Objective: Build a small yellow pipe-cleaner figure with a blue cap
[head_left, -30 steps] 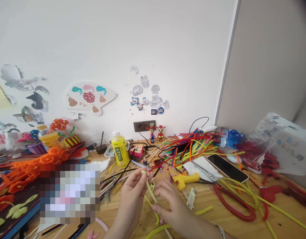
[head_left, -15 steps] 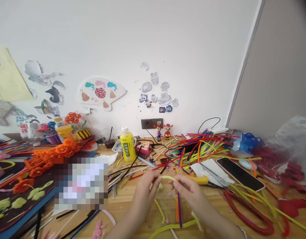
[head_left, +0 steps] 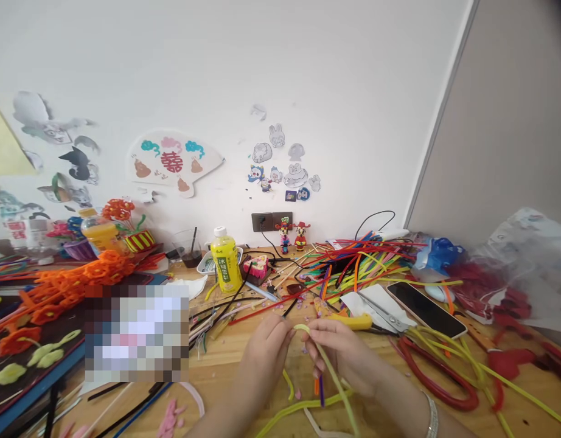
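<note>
My left hand (head_left: 265,353) pinches one end of a bent pale yellow-green pipe cleaner (head_left: 337,378), its fingers closed. On the other side, my right hand (head_left: 347,350) grips the same stem a short way along, with thumb and fingers pressed together. A small arch of it shows between both hands, and its long tail runs down past my right palm toward the lower edge. Below the hands lie a yellow pipe cleaner (head_left: 289,409), a short purple stem (head_left: 321,390) and an orange stem (head_left: 316,387).
Red-handled scissors (head_left: 438,380), a yellow-handled tool (head_left: 353,320) and a phone (head_left: 427,309) lie to the right. Behind are a heap of coloured pipe cleaners (head_left: 372,261) and a yellow drink bottle (head_left: 226,264). Orange fuzzy flowers (head_left: 75,283) are at left.
The hands have drawn closer together, leaving a shorter arch between them. The pipe cleaner's long tail now shows below my right hand. The camera view has shifted slightly right.
</note>
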Tool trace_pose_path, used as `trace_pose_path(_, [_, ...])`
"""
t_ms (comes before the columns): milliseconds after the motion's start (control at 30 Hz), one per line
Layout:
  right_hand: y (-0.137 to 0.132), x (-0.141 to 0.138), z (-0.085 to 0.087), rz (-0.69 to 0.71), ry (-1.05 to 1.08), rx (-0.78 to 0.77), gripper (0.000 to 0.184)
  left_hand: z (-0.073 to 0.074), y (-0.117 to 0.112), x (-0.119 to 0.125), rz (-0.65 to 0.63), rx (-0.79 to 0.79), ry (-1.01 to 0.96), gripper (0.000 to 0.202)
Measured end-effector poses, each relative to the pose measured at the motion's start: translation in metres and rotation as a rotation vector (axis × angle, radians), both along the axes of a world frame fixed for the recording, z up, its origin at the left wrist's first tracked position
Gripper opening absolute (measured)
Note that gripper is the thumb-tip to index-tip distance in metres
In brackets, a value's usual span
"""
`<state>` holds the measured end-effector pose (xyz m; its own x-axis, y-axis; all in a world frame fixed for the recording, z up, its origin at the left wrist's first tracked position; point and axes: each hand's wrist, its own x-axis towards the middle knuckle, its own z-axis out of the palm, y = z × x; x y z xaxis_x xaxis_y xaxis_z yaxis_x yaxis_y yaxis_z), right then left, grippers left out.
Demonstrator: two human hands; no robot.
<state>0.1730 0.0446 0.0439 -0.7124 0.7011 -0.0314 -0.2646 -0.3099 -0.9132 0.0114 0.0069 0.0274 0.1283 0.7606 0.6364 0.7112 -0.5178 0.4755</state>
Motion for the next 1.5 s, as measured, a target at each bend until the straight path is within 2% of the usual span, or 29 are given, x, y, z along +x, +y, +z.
trace_pose_path(100, [-0.004,0.000,0.001,0.046,-0.026,0.013,0.025,-0.002,-0.001,0.004,-0.001,-0.041,0.005,0.025])
trace_pose_path(200, [-0.005,-0.001,0.001,-0.023,-0.100,0.146,0.031,-0.003,0.000,0.008,-0.012,-0.091,0.002,0.028])
trace_pose_path(267, [-0.004,-0.002,0.001,-0.061,-0.126,0.171,0.035,-0.003,-0.001,0.009,-0.010,-0.113,-0.002,0.029])
trace_pose_path(367, [-0.002,0.000,0.000,-0.059,-0.090,0.074,0.035,-0.003,-0.001,0.009,-0.008,-0.127,0.000,0.028])
trace_pose_path(467, [0.000,0.002,-0.001,0.035,-0.043,-0.044,0.028,-0.004,-0.002,0.008,-0.035,-0.132,0.013,0.028])
trace_pose_path(533, [0.000,0.003,-0.001,0.063,-0.047,-0.047,0.028,-0.005,-0.003,0.008,-0.055,-0.142,0.011,0.028])
trace_pose_path(667, [0.000,0.002,0.000,-0.040,-0.120,0.064,0.035,-0.005,-0.003,0.009,-0.053,-0.185,-0.042,0.028])
trace_pose_path(800, [0.002,0.000,-0.003,-0.082,-0.177,0.199,0.044,-0.002,-0.003,0.012,-0.036,-0.260,-0.117,0.031])
trace_pose_path(1033, [0.003,-0.001,-0.005,-0.179,-0.256,0.462,0.025,0.006,0.000,0.013,-0.107,-0.388,-0.232,0.043])
trace_pose_path(1233, [0.002,-0.001,-0.002,-0.259,-0.451,0.623,0.007,0.008,0.001,0.007,-0.189,-0.453,-0.225,0.044])
trace_pose_path(1367, [0.000,0.000,-0.005,-0.312,-0.552,0.763,0.008,0.005,0.001,0.005,-0.196,-0.443,-0.182,0.039])
trace_pose_path(1500, [0.000,0.000,-0.008,-0.303,-0.574,0.827,0.010,0.000,0.003,0.006,-0.152,-0.410,-0.119,0.035])
